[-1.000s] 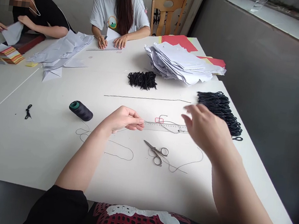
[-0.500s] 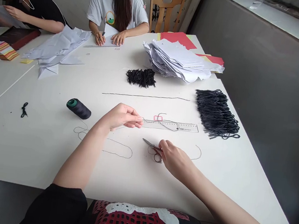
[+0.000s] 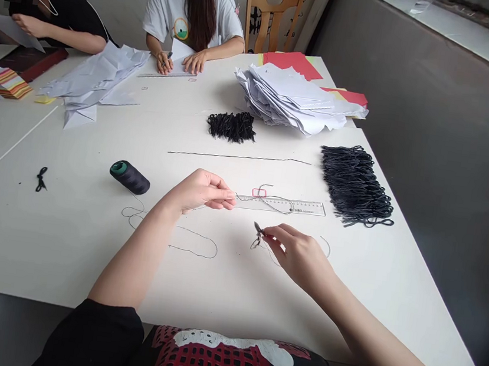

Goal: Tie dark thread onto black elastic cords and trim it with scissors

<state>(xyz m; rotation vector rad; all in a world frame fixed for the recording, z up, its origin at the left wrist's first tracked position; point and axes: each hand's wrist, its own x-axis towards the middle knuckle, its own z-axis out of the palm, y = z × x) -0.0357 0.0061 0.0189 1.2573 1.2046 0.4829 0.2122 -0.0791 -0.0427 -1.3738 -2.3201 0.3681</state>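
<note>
Right fingertips (image 3: 267,232) pinch small scissors (image 3: 256,236), raised just off the tabletop (image 3: 41,241), right of centre; light, stiff, best held by the rings. Left fingertips (image 3: 230,200) nearly closed on soft black thread (image 3: 269,202), limp, slippery, just above the clear ruler (image 3: 308,208).

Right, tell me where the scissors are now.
In the head view, the scissors are pinched at the fingertips of the right hand, just below the ruler and to the right of the left hand.
</note>
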